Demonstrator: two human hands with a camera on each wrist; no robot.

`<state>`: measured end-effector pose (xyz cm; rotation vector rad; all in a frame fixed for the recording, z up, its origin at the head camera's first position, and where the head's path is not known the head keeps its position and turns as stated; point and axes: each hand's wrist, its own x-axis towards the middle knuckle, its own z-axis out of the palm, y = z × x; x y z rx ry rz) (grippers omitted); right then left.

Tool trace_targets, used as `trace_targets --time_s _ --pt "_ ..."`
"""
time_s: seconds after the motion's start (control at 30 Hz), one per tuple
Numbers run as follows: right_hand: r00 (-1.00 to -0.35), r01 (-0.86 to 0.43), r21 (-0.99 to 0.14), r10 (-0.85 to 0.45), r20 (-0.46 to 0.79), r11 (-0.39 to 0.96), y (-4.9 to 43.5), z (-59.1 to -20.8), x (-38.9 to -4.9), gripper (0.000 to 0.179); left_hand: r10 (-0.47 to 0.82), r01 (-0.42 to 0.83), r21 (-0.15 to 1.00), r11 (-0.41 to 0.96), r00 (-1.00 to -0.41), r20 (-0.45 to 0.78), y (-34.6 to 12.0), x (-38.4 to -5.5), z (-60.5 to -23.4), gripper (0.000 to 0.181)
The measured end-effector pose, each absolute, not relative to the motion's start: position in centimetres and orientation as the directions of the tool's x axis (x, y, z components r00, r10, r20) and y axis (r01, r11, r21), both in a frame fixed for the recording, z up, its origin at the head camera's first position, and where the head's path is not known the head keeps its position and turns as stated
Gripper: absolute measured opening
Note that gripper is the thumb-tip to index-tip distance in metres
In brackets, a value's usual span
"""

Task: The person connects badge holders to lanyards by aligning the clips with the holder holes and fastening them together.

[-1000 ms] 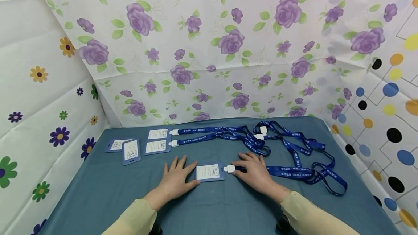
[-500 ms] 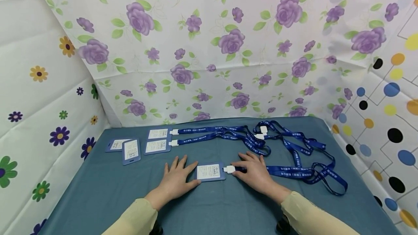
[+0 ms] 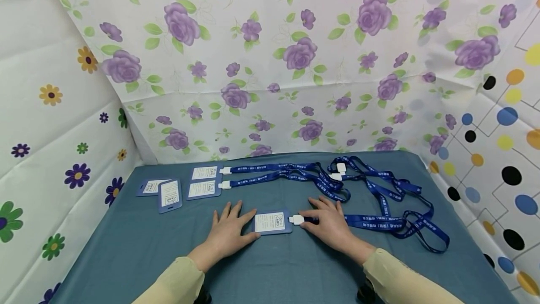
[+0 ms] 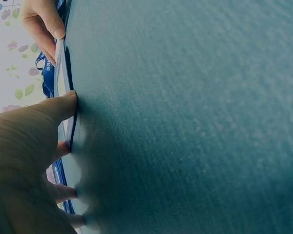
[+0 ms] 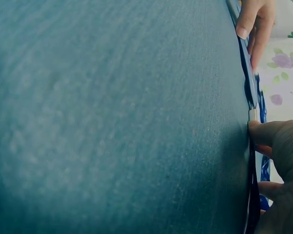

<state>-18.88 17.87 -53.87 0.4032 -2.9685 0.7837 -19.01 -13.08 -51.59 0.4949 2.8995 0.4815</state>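
A person's left hand (image 3: pixel 228 234) spreads its grip, thumb and forefinger touching the edges of a blue ID badge (image 3: pixel 272 223) lying flat on the cloth-covered counter (image 3: pixel 253 276) between the hands. The right hand's (image 3: pixel 329 224) grip pinches the white clip (image 3: pixel 296 219) of a blue lanyard (image 3: pixel 375 222) at the badge's end; whether it is fastened cannot be told. Farther back lie 2 clipped badges (image 3: pixel 204 189) and, leftward, 2 loose badges (image 3: pixel 170 196).
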Motion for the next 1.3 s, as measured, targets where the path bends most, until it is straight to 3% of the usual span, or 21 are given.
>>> trace_targets --time_s 1.3 --pt "-0.969 -0.246 -0.505 -0.225 0.103 0.827 17.54 -54.10 -19.00 0.034 0.332 0.283 0.335 0.899 -0.938 -0.100 -12.82 -18.85 -51.45 0.070"
